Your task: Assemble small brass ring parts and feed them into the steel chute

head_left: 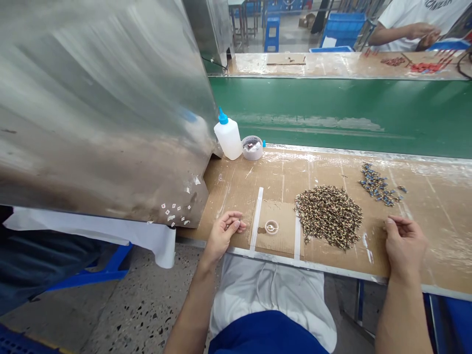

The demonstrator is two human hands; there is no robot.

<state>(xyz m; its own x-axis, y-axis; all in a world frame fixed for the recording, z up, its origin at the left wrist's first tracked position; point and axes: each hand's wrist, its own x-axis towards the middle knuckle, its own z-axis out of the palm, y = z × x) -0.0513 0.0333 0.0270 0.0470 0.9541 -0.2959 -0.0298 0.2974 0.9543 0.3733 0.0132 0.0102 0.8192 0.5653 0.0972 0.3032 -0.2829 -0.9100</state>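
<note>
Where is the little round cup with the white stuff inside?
The little round cup is below and right of the head view's centre, on brown cardboard between two white tape strips, right of the left hand.

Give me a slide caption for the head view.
Left hand and right hand flanking a small round dish and heaped tiny parts on a cardboard-covered bench.

The only writing I can make out is on a white shirt (407, 14) in the upper right corner of the frame, where dark letters (438, 4) run in a row across the front. They look like "CANWEAR", but the top edge of the frame cuts into them and they are small and a bit blurry, so I can't be sure of each one. The row tips up a little toward the right.
</note>
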